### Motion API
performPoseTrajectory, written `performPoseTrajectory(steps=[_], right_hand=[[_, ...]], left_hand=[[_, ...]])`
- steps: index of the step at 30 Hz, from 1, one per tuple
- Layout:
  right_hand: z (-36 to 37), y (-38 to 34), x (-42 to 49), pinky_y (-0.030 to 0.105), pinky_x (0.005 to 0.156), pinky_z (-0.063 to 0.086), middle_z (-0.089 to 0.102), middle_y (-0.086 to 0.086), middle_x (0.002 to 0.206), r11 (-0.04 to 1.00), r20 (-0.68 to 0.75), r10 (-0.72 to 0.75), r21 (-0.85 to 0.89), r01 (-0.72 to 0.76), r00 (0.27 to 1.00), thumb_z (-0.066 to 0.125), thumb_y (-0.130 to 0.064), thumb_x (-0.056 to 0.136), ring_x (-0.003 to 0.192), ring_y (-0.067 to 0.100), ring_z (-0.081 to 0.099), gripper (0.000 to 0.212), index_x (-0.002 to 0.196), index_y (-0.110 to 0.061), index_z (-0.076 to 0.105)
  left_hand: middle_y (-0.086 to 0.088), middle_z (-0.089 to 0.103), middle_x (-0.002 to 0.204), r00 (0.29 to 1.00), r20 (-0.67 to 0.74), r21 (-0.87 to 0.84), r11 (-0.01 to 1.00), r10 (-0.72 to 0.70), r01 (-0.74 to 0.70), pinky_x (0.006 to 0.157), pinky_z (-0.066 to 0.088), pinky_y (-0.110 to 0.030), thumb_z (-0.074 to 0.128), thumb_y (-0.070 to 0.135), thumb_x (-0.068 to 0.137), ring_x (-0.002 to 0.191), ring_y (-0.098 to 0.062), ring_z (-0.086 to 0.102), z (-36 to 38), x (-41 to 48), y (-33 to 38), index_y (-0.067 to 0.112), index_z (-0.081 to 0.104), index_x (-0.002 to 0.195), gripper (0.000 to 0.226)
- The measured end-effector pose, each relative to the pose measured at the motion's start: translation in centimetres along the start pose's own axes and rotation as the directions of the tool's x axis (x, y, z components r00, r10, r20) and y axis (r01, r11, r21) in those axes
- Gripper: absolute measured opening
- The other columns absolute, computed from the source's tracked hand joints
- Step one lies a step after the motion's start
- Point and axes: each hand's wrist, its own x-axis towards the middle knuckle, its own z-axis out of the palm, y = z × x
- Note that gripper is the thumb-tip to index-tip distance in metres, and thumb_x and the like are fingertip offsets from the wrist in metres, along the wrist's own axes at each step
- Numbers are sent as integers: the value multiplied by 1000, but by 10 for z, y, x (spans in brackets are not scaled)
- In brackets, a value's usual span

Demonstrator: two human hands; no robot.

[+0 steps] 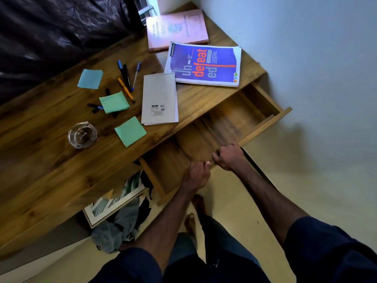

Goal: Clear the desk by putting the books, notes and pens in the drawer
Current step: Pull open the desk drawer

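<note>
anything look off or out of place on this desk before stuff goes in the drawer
Nothing is spilled or damaged. The one oddity is a green sticky note lying on top of some black pens, partly hiding them. A glass ashtray sits among the stationery but isn't on the list. Both hands, left and right, grip the open drawer front.

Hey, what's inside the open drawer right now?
The drawer shows only its bare wooden bottom. Both hands, left hand and right hand, grip its front edge; its back part under the desktop is hidden.
</note>
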Motion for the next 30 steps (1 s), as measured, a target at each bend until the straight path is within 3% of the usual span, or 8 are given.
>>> performPoseTrajectory(steps=[8, 13, 17, 24, 27, 30], right_hand=[[27, 23, -85, 41, 104, 36, 58, 0, 82, 992, 81, 116, 36, -119, 990, 46, -42, 96, 93, 23, 61, 28, 77, -25, 57], [50, 33, -121, 41, 108, 33, 70, 6, 102, 982, 76, 187, -21, -186, 979, 44, -44, 95, 102, 24, 62, 36, 96, -19, 70], [61, 40, -147, 41, 110, 31, 71, 6, 103, 977, 55, 211, 5, -211, 976, 45, -42, 95, 102, 22, 61, 35, 97, -18, 71], [78, 61, -192, 40, 115, 28, 70, 7, 103, 975, 31, 208, 68, -210, 978, 46, -39, 94, 107, 22, 61, 35, 96, -16, 73], [87, 65, -202, 42, 117, 27, 70, 10, 111, 980, -12, 182, 86, -181, 983, 39, -41, 94, 116, 24, 57, 45, 103, -14, 72], [85, 61, -201, 43, 117, 26, 69, 9, 112, 979, 18, 177, 99, -178, 984, 36, -44, 94, 115, 24, 56, 47, 103, -14, 71]], left_hand=[[-20, 65, 97, 984, 167, -217, 976, 63, -26, 82, 48, -41, 30, 36, 109, 91, -35, 61, 47, -61, 3, 1, 64, 104, 49], [-19, 64, 101, 969, 213, -224, 972, 123, -74, 85, 49, -42, 28, 36, 110, 93, -31, 60, 72, -97, 12, 2, 63, 109, 48], [-21, 64, 100, 958, 249, -232, 969, 141, -82, 86, 49, -46, 28, 36, 110, 95, -36, 62, 86, -115, 14, 3, 62, 106, 47], [1, 53, 77, 936, 305, -311, 947, 179, -79, 68, 48, -41, 31, 47, 106, 71, -14, 53, 108, -144, 19, 17, 58, 92, 42], [-3, 54, 81, 918, 312, -278, 947, 245, -159, 72, 46, -39, 30, 34, 109, 77, -19, 55, 117, -151, 25, 11, 59, 100, 38], [-4, 56, 83, 930, 296, -250, 957, 218, -145, 74, 46, -39, 30, 34, 109, 77, -19, 54, 115, -156, 23, 9, 60, 103, 40]])
